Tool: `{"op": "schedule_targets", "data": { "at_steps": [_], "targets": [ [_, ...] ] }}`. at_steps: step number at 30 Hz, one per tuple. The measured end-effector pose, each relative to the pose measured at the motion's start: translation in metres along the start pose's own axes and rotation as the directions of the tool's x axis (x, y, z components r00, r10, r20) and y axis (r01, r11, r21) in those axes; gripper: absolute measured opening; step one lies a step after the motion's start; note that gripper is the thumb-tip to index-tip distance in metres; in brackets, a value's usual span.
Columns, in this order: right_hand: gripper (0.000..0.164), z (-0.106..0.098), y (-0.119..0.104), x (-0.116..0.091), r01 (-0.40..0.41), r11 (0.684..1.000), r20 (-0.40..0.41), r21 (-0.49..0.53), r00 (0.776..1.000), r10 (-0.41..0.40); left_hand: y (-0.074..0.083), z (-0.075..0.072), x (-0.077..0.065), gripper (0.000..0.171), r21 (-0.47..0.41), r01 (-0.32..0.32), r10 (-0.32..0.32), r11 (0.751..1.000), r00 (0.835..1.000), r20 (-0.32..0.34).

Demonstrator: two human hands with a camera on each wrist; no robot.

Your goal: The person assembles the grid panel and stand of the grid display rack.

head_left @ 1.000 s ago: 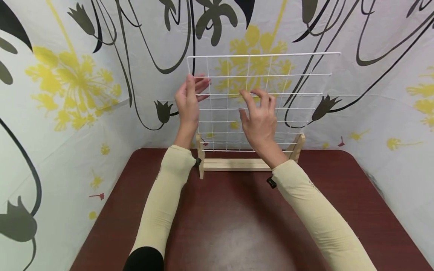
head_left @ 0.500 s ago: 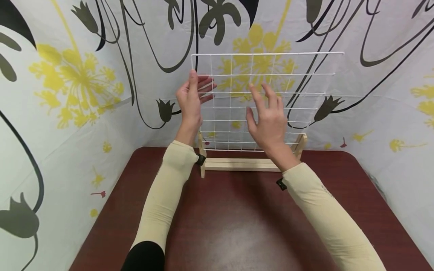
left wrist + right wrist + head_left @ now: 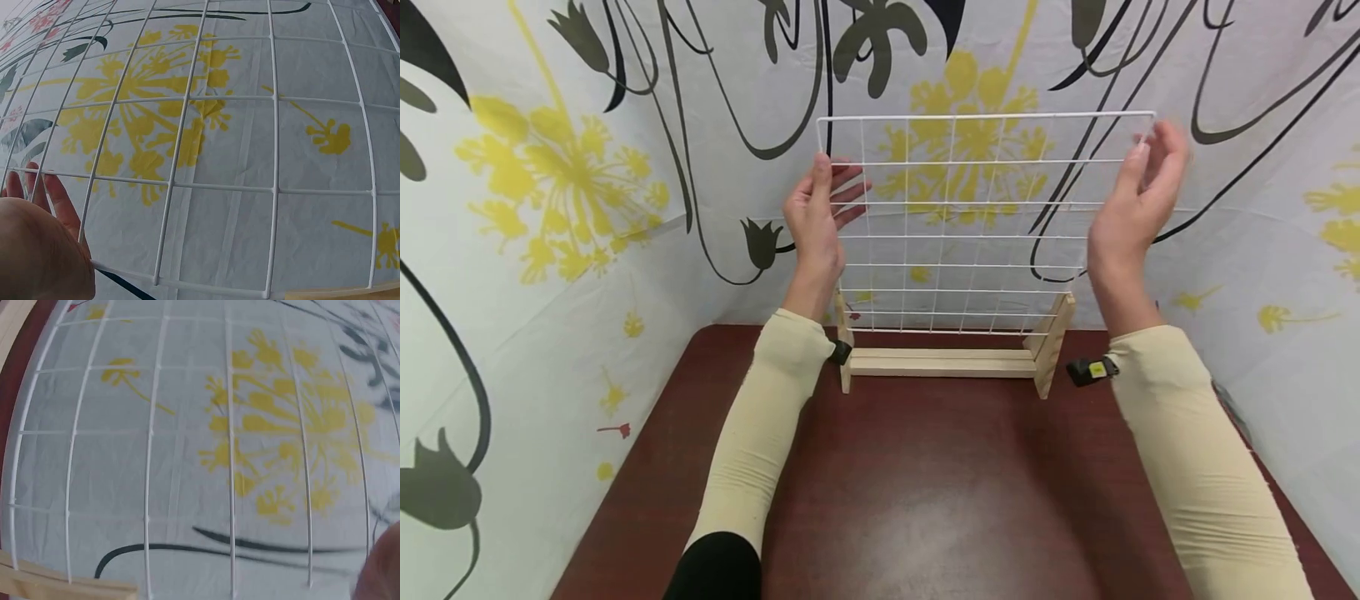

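A white wire grid panel (image 3: 964, 221) stands upright in a wooden stand (image 3: 942, 363), leaning back a little. My left hand (image 3: 815, 218) holds the grid's left edge near the top, thumb in front and fingers behind the wires. In the left wrist view, the fingertips of that hand (image 3: 50, 237) show through the mesh. At the upper right corner, my right hand (image 3: 1133, 204) has its thumb and bent fingers around the grid's right edge; the exact contact is hard to see. Only a blurred bit of the right hand (image 3: 379, 565) enters the right wrist view.
The stand rests near the back of a dark red-brown table (image 3: 925, 483). Behind and beside it hangs a pale cloth (image 3: 647, 350) printed with yellow flowers and dark stems. The stand's right upright (image 3: 1054, 346) slants beside my right forearm.
My right hand has moved from in front of the grid's middle out to its upper right edge. The left hand has stayed at the left edge, and the grid still stands in place.
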State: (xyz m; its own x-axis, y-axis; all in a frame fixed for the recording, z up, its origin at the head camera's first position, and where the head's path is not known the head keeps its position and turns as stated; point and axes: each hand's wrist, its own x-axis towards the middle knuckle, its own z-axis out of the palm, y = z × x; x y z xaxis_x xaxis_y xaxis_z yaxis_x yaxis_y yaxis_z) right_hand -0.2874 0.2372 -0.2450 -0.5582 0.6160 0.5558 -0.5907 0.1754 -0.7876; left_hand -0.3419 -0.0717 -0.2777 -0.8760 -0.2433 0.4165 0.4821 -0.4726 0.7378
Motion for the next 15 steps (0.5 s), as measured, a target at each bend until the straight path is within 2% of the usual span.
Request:
{"op": "schedule_targets", "data": {
  "at_steps": [1,3,7,10,15],
  "targets": [
    [0.026,-0.003,0.003,0.005,-0.060,0.994,0.034,0.089,0.998,0.057,0.000,0.000,0.000,0.034,-0.004,0.001,-0.001,1.000,1.000,-0.002],
    [0.021,-0.010,0.013,0.013,-0.149,0.956,0.110,0.252,0.986,0.125,-0.001,-0.001,0.000,0.033,-0.010,0.003,-0.003,1.000,1.000,-0.001],
    [0.022,-0.019,0.033,0.021,-0.275,0.869,0.242,0.411,0.952,0.187,-0.001,-0.003,0.000,0.032,-0.005,0.000,0.000,1.000,1.000,0.011],
    [0.024,-0.022,0.039,0.023,-0.323,0.823,0.290,0.466,0.935,0.203,-0.002,-0.005,-0.001,0.032,-0.004,0.001,-0.001,1.000,1.000,0.016],
    [0.024,-0.023,0.040,0.021,-0.333,0.811,0.298,0.481,0.932,0.205,-0.004,-0.007,-0.001,0.032,-0.002,-0.009,0.009,1.000,1.000,0.023]
  ]
}}
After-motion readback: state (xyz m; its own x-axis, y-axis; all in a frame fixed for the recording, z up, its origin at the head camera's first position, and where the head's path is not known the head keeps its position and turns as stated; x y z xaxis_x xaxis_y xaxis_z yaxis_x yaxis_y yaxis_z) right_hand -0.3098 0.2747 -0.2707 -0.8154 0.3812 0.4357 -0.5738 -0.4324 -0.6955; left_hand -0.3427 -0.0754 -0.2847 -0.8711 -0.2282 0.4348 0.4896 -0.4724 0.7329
